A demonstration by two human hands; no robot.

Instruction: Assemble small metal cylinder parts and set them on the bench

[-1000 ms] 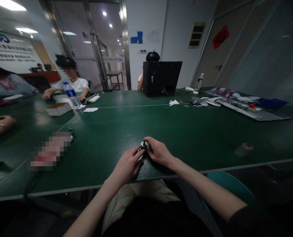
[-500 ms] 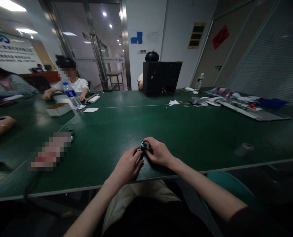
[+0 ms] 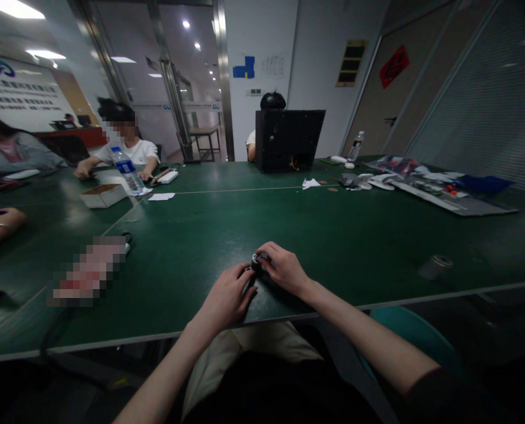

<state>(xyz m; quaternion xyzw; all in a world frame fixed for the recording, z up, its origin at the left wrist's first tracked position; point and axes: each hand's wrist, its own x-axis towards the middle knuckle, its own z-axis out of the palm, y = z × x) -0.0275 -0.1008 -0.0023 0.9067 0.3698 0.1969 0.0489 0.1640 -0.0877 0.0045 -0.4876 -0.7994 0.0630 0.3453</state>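
Observation:
Both my hands meet near the front edge of the green table (image 3: 342, 235). A small black object with a pale round end (image 3: 256, 259) sits between them. My right hand (image 3: 284, 270) has its fingers curled round it from the right. My left hand (image 3: 228, 294) rests on the table and touches the object from the left with bent fingers. Most of the object is hidden by my fingers, and I cannot make out what it is.
A small grey cylinder (image 3: 435, 266) lies at the right front. A black box (image 3: 289, 140) stands at the far side, and papers and a flat tray (image 3: 439, 191) lie at the back right. Other people sit along the left, by a water bottle (image 3: 126, 170) and cardboard box (image 3: 103, 194).
The small object has tilted a little to the left in my fingers. My hands have stayed in about the same place.

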